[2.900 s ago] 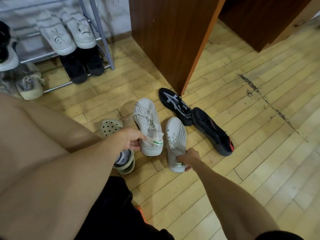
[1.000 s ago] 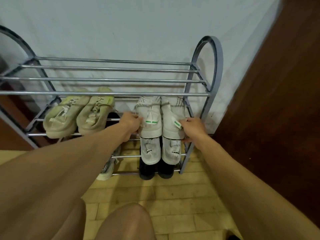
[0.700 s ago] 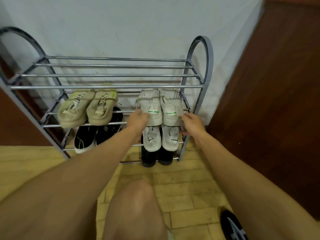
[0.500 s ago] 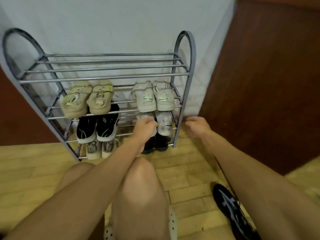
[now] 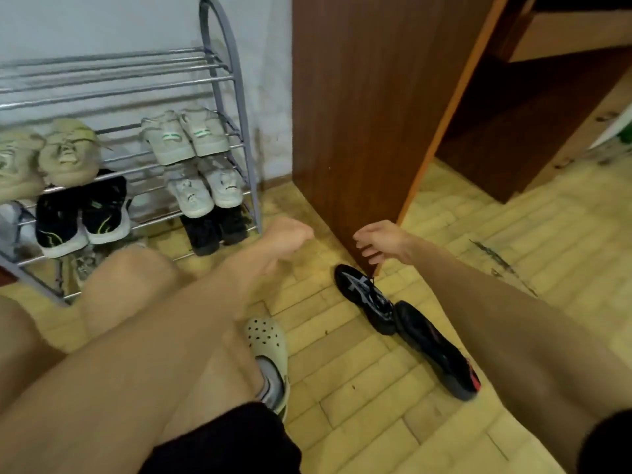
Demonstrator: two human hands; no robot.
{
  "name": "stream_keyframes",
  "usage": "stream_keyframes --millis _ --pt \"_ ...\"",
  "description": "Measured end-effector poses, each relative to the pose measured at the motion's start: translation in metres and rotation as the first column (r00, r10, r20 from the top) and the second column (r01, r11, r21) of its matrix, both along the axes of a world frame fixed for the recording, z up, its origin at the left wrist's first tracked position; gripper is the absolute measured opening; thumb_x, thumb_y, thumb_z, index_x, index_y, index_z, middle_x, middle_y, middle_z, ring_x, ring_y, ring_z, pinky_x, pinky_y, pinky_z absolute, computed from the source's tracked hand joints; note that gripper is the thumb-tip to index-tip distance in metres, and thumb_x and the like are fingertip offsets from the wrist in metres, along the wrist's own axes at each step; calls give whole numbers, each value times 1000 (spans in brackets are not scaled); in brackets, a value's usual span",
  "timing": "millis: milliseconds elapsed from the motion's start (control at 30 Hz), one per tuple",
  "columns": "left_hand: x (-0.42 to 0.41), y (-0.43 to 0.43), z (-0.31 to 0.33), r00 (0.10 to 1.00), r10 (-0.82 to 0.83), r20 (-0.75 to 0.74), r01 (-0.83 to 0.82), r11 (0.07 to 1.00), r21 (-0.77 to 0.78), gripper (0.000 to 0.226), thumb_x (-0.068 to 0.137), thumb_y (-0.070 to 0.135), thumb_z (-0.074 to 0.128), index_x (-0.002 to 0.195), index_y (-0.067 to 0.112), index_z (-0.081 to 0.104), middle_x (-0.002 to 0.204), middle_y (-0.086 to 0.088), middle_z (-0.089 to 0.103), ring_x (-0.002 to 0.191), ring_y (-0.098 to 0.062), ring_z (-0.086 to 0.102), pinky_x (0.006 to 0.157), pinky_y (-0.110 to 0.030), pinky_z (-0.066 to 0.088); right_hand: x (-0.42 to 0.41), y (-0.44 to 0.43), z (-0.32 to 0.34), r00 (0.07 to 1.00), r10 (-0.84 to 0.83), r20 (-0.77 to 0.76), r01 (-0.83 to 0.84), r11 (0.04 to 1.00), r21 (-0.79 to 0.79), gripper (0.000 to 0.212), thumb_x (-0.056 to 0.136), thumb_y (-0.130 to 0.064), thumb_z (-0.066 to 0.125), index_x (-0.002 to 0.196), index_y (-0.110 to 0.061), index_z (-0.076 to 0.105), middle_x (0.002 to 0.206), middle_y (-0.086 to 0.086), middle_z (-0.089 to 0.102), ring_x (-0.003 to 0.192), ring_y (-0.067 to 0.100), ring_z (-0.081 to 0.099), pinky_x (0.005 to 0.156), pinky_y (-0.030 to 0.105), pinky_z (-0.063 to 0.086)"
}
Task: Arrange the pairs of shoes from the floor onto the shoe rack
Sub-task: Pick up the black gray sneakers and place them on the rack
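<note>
A pair of black sneakers lies on the wooden floor right of centre: one with a silver star mark [image 5: 367, 297] and one with a red heel [image 5: 437, 350]. My right hand [image 5: 379, 242] hovers just above the star-marked shoe with its fingers spread, holding nothing. My left hand [image 5: 285, 236] hangs loose and empty between the rack and the black pair. The grey metal shoe rack [image 5: 239, 107] stands at the left against the wall. White sneakers with green stripes [image 5: 186, 138] sit on its second tier at the right end.
The rack also holds beige shoes [image 5: 65, 155], black shoes with green marks [image 5: 82, 213], white sneakers [image 5: 205, 191] and a black pair [image 5: 212, 230]. A brown wooden cabinet [image 5: 359, 107] stands beside the rack. My foot in a pale clog [image 5: 270, 347] rests on the floor.
Both hands let go of the white green-striped sneakers, left on the rack's second tier, and swung right and down toward the black pair on the floor. My view turned right.
</note>
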State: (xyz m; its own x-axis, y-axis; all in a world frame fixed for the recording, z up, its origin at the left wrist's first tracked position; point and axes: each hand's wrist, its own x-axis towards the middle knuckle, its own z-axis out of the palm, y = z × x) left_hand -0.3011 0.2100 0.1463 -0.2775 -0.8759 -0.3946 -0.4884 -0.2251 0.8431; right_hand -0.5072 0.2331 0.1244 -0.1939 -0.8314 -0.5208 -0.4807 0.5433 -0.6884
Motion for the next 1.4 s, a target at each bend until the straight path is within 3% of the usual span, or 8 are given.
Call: stream_keyframes --millis 133,367,500,633,833,1067,1233,1400 --pt "-31 30 -38 995 -30 -92 34 999 42 13 91 16 55 94 24 66 105 1 66 105 -16 61 79 -26 46 -36 44 -27 994 -102 -41 105 992 65 41 99 -28 51 134 -6 52 129 11 60 112 25 59 92 38 54" --pt "-59 47 -92 911 -384 150 372 923 102 33 90 31 55 122 23 60 116 11 56 107 -7 49 85 -25 36 -70 67 -106 977 -148 -154 179 961 211 37 97 -22 53 127 -1 57 123 15 60 112 30 61 89 37 56" --pt "-58 33 -121 964 -209 161 177 965 191 32 91 26 53 120 17 61 124 1 61 113 -18 55 102 -39 43 -74 56 -147 962 37 -271 50 950 307 30 92 -28 56 101 0 60 103 15 62 97 29 62 71 34 52" --pt "-57 19 -158 953 -211 218 134 937 322 27 92 31 54 113 16 60 109 -4 63 104 -20 58 96 -38 48 -78 39 -178 916 163 -366 -20 931 364 40 93 -30 55 118 1 59 110 16 61 92 26 55 72 32 43" --pt "-55 -3 -185 943 -226 243 119 915 386 25 95 25 49 112 12 60 101 -6 63 97 -21 60 91 -36 48 -71 -13 -213 829 263 -493 -70 924 377 87 82 -58 64 141 -1 36 140 20 44 130 37 41 102 47 42" --pt "-30 -24 -207 967 -97 235 -17 898 440 27 92 25 53 112 10 64 95 -4 65 86 -16 60 78 -29 46 -60 -41 -267 799 360 -482 -43 833 552 132 66 -58 78 153 -1 -3 157 26 24 148 40 17 118 56 -3" --pt "-5 -32 -216 967 -18 255 -106 879 465 20 91 27 53 99 14 67 89 -3 65 86 -18 61 87 -32 49 -45 -28 -288 620 404 -673 -80 885 459 90 84 -37 65 149 4 18 150 25 35 142 39 31 120 56 4" --pt "-15 -26 -217 964 -32 266 -91 894 439 11 87 20 51 86 13 60 87 -7 59 87 -22 58 86 -35 46 -22 -12 -280 723 410 -556 -108 862 496 95 75 -42 75 145 2 27 143 23 42 134 40 40 115 65 11"
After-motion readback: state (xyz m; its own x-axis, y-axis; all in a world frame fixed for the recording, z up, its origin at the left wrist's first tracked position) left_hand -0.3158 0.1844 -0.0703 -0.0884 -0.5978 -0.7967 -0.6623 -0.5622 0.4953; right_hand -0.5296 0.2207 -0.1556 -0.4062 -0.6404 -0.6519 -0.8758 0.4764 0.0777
